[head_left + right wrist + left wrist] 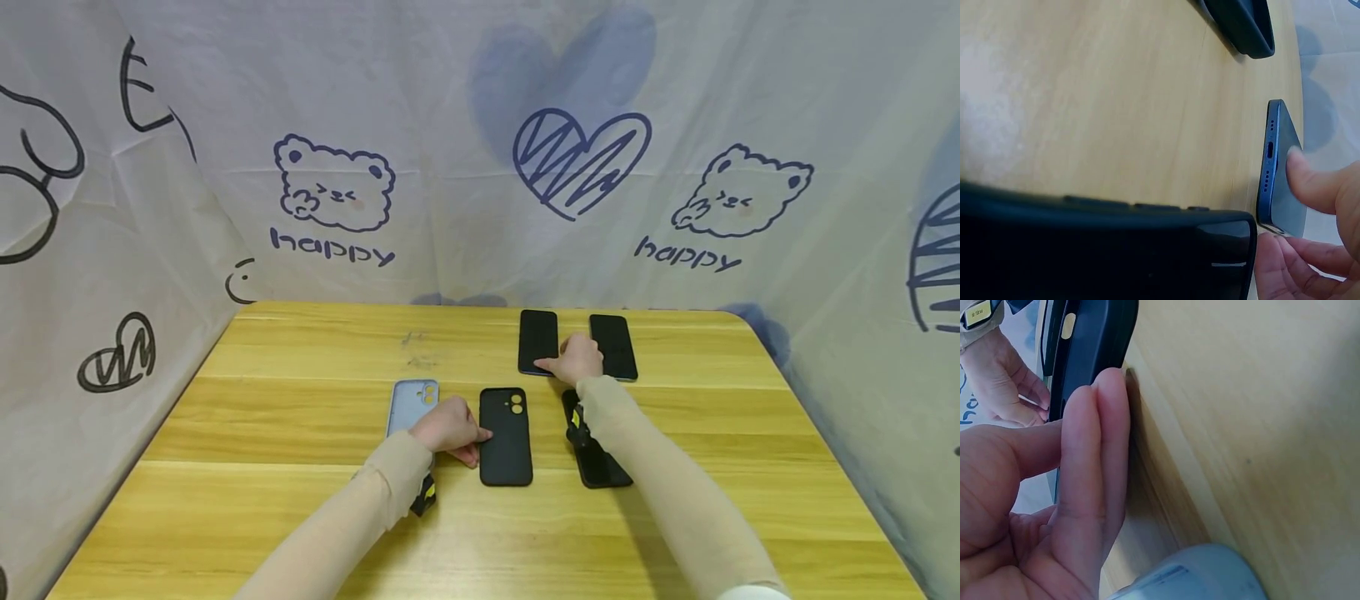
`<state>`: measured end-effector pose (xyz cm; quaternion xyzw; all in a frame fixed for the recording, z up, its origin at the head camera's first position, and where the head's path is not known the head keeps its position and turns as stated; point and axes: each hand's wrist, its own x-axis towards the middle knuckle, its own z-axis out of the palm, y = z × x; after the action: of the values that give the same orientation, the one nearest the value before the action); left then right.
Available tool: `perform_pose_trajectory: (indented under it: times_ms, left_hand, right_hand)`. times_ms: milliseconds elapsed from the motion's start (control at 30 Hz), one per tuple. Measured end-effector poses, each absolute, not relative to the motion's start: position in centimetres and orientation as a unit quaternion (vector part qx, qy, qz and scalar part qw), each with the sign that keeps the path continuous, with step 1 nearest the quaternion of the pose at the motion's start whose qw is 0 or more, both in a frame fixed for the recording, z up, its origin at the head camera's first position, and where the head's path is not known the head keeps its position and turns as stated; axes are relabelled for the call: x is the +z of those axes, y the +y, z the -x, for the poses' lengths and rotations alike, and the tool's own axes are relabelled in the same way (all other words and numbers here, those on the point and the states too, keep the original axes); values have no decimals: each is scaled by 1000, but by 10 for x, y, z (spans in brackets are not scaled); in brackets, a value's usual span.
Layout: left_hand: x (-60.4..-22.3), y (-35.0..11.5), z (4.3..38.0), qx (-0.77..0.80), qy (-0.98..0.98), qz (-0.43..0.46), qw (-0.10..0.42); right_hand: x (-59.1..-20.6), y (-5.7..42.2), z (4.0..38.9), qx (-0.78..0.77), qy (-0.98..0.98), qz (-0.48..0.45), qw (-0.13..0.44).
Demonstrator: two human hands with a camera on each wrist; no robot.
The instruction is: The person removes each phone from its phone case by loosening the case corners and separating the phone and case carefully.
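Observation:
My left hand point(450, 425) pinches the left edge of a black phone case point(506, 450), thumb on one side and fingers on the other. The case shows a camera cutout at its upper right corner. Partly behind this hand lies a light blue phone case point(411, 400). Further back, my right hand point(581, 360) grips the near right corner of a dark phone point(537, 333). In the right wrist view, the thumb lies on that phone's point(1286, 181) screen and the fingers are at its side; its blue edge has a charging port.
A second dark phone point(615, 346) lies right of the right hand. Under the right forearm is a phone in a black case point(600, 467), partly hidden. Everything lies on a wooden table point(247, 433) with a printed white cloth point(450, 125) behind and beside it.

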<state>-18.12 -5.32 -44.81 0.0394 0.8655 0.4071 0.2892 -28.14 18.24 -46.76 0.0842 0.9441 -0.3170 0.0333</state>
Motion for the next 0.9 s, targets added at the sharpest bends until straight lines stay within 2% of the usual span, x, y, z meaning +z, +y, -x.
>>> perform_pose_trajectory:
  times_ms: [400,900]
  left_hand:
    - [-452,-52,184,406,864,-34,297]
    - [-447,-53,182,404,865,-34,295]
  right_hand:
    - [-466,168,278,-241,967,-64,47]
    - [-467,165,282,-257,960,-75,81]
